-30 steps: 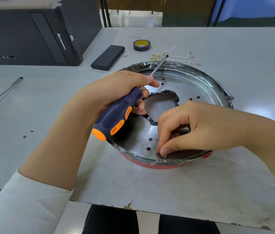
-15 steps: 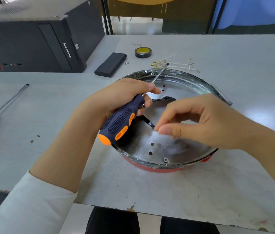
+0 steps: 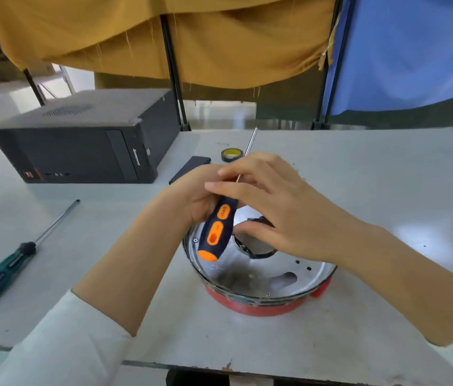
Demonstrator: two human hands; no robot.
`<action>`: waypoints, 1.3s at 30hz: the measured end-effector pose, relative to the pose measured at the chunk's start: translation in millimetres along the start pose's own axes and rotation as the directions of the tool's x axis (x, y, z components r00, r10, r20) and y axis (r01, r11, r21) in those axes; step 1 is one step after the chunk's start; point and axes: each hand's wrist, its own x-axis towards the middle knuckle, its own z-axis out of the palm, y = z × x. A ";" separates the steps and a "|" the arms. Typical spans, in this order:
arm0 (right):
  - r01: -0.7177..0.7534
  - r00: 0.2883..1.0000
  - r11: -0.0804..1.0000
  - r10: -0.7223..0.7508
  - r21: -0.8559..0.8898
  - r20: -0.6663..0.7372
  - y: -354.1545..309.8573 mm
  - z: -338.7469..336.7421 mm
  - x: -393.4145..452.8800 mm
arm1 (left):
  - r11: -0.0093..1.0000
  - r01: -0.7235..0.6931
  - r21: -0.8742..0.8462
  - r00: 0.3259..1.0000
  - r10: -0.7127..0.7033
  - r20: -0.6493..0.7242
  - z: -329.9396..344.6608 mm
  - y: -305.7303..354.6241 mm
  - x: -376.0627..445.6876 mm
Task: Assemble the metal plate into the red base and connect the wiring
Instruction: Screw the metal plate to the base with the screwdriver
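Mid-frame we see the left hand (image 3: 191, 190) wrapped around the dark blue and orange handled screwdriver (image 3: 217, 229), fingers curled on the upper part of the handle. The orange butt end points down toward the lower centre, and the thin steel shaft runs up and right, its tip showing above the hands near the top centre of the grey tabletop (image 3: 358, 174).

The right hand (image 3: 278, 210) lies across the screwdriver from the right side of the frame. Its fingers are extended and loosely spread, resting over the shaft and the top of the handle; the thumb sits lower, over the plate's central cut-out. We can't tell if any fingertip actually pinches the shaft.

The task piece sits just below the hands, centre to lower right of centre. The shiny round metal plate (image 3: 269, 270) with small holes and a dark-edged central opening is seated inside the red round base (image 3: 258, 307), which stands on the tabletop. Only the lower rim of the base shows under the plate's edge.

Left edge of frame: a green and black handled screwdriver (image 3: 2, 271) lies flat on the table, shaft pointing up and right, well apart from the base.

Upper left: a black desktop computer case (image 3: 80, 146) lies on its side. Just right of it is a flat black rectangular block (image 3: 189, 168), partly hidden by the left hand, and a roll of black tape with a yellow core (image 3: 230, 155) lies behind the hands.
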 end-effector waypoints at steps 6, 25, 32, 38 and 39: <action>0.008 0.993 0.997 -0.016 0.074 0.114 -0.4 -18.7 11.1 | 0.979 0.099 -0.179 0.992 -0.112 -0.064 0.5 6.0 -11.5; -0.219 0.756 0.776 0.518 0.592 -0.400 -1.5 -54.3 33.8 | 0.830 -0.125 0.544 0.732 0.447 -0.515 -57.7 -53.4 -14.8; -0.212 0.704 0.672 0.608 0.709 -0.367 -13.3 -63.5 33.7 | 0.974 -0.157 0.164 0.794 0.223 -0.565 -60.3 -93.6 -18.2; -0.249 0.736 0.639 0.614 0.728 -0.286 -15.9 -65.9 23.5 | 0.971 -0.212 0.112 0.815 0.239 -0.528 -55.6 -97.4 -16.3; -0.255 0.747 0.641 0.606 0.724 -0.274 -15.4 -66.4 22.5 | 0.968 -0.221 0.116 0.811 0.248 -0.530 -56.2 -98.3 -15.8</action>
